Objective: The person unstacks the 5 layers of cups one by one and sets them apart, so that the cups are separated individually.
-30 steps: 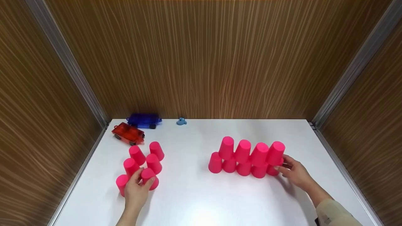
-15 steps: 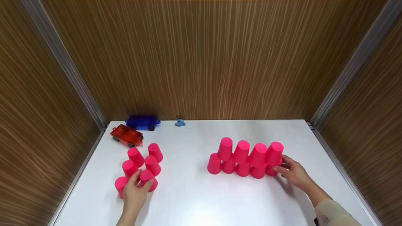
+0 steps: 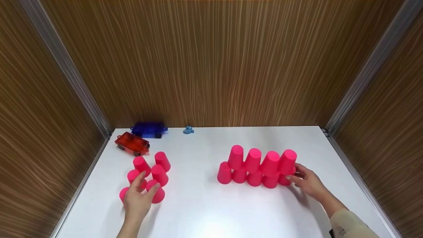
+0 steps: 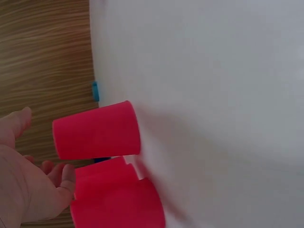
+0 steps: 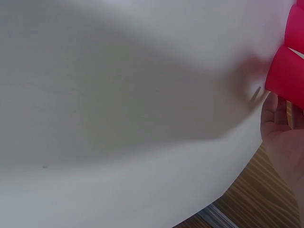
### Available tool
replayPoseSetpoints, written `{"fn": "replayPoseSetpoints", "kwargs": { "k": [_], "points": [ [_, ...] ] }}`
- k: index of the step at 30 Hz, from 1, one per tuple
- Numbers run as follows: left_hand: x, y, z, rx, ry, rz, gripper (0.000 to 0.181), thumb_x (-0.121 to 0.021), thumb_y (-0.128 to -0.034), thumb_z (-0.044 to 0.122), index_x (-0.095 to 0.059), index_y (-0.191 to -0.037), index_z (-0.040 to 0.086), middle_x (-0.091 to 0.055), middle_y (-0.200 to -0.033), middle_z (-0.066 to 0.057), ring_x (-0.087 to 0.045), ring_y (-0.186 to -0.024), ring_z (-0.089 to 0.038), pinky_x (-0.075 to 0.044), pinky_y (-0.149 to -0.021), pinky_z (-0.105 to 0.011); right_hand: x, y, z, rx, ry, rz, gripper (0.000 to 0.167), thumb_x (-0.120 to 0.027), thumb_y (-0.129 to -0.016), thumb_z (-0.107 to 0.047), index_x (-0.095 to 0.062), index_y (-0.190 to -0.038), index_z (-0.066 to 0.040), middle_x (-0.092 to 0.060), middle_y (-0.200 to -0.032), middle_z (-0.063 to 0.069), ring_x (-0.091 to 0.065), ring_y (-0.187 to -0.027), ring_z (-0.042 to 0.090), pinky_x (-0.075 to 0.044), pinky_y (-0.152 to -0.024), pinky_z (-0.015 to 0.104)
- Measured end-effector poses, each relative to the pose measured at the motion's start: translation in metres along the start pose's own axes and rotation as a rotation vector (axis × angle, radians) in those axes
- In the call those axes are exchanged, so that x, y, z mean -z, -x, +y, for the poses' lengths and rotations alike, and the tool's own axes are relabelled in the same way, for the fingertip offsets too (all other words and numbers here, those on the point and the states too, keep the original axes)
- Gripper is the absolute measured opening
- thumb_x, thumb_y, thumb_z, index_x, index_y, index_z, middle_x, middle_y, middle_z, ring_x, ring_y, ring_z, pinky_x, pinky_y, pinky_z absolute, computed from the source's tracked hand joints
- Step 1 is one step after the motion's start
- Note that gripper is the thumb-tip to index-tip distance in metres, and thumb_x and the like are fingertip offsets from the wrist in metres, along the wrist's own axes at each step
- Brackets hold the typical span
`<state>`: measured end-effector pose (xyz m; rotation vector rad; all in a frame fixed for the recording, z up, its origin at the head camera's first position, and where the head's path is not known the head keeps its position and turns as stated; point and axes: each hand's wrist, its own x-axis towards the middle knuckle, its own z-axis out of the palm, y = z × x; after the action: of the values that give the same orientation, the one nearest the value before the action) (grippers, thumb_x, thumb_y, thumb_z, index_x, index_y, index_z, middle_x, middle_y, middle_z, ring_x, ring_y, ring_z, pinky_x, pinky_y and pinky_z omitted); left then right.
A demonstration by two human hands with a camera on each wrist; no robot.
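Note:
Several pink cups [image 3: 160, 176] stand upside down in two rows on the left of the white table. Over the nearest of them, a pink cup [image 3: 158, 195], my left hand [image 3: 137, 200] is spread, thumb and fingers parted. The left wrist view has that hand [image 4: 28, 183] apart from the cup [image 4: 97, 130] beside it. On the right, several upside-down pink cups form a two-tier wall [image 3: 253, 162]. My right hand [image 3: 310, 183] holds the lower end cup [image 3: 283, 179], thumb in front and fingers behind. Part of that cup is hidden by the thumb and the cup above.
At the back left of the white table [image 3: 198, 211] sit a red toy wagon [image 3: 133, 143] and a blue toy wagon [image 3: 149, 129]. A small light-blue toy [image 3: 188, 130] is near the back edge. Wood-grain panels [image 3: 211, 66] enclose the table.
My left hand has let go of the nearest left cup and drawn back a little, its fingers spreading. The right hand stays at the wall's end. The view has shifted slightly.

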<state>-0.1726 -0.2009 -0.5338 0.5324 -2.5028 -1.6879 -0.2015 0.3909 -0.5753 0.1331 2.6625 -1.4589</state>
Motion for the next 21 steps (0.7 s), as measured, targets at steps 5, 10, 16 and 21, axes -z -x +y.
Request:
{"fn": "replayPoseSetpoints", "kwargs": {
  "k": [5,10,16,21],
  "points": [
    [0.007,0.008,0.021,-0.082,-0.016,0.026,0.085,-0.085,-0.0933,0.027,-0.04,-0.165,0.016,-0.045,-0.162,-0.014,-0.038,-0.152,-0.039,-0.051,-0.106,-0.055,-0.003,0.002,0.001,0.012,-0.007,-0.006,0.072,-0.073,-0.103,-0.026,-0.038,-0.162,-0.006,-0.054,-0.147,0.025,-0.055,-0.133,0.047,-0.06,-0.096,0.046],
    [0.005,0.013,0.047,-0.188,0.013,0.008,0.081,-0.085,-0.0934,0.029,-0.045,-0.163,0.02,-0.05,-0.161,-0.009,-0.043,-0.149,-0.034,-0.052,-0.107,-0.051,-0.003,0.001,0.0,0.03,-0.004,0.0,0.07,-0.072,-0.103,-0.025,-0.039,-0.162,-0.005,-0.056,-0.146,0.026,-0.056,-0.132,0.047,-0.06,-0.095,0.047],
    [-0.015,0.011,0.08,-0.304,0.018,-0.055,0.077,-0.087,-0.0907,0.029,-0.051,-0.159,0.022,-0.054,-0.158,-0.005,-0.049,-0.145,-0.031,-0.055,-0.104,-0.05,0.0,0.001,-0.003,0.029,0.001,-0.001,0.069,-0.071,-0.103,-0.023,-0.039,-0.161,-0.004,-0.055,-0.146,0.026,-0.055,-0.133,0.047,-0.06,-0.096,0.046],
    [-0.046,0.008,0.104,-0.407,0.032,-0.132,0.072,-0.088,-0.0899,0.028,-0.056,-0.155,0.022,-0.059,-0.153,-0.001,-0.056,-0.14,-0.024,-0.054,-0.107,-0.046,0.001,0.002,-0.002,0.016,0.004,-0.008,0.071,-0.072,-0.103,-0.026,-0.038,-0.162,-0.006,-0.054,-0.148,0.025,-0.054,-0.134,0.047,-0.059,-0.097,0.048]
  ]
}}
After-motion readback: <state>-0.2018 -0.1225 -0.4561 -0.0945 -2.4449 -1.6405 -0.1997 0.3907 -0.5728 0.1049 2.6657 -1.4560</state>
